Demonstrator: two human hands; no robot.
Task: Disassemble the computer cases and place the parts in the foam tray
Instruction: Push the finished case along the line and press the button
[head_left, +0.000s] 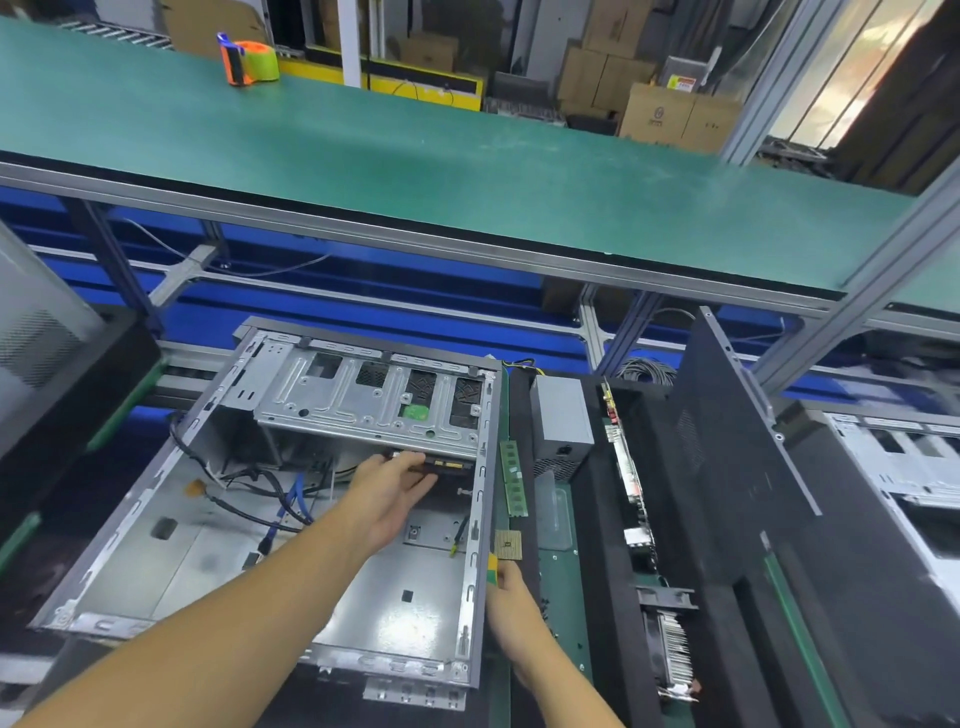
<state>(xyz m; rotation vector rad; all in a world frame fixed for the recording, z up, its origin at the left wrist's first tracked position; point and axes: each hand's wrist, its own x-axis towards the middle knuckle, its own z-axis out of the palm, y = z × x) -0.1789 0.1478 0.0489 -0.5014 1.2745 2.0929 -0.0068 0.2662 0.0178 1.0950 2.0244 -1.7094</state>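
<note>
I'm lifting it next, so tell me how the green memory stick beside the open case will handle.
The memory stick is a thin flat board, so probably stiff and light. Lying flat, it should slide, not roll. Its bare chips look fragile.

We see an orange tape dispenser (248, 62) on the green surface (415, 171), upper left; cardboard boxes (675, 117) stacked upper right.

Left arm stretched forward, left hand (387, 493) pinching drive (447, 464); right hand (511, 597) close in, gripping case (466, 639) rim.
</note>
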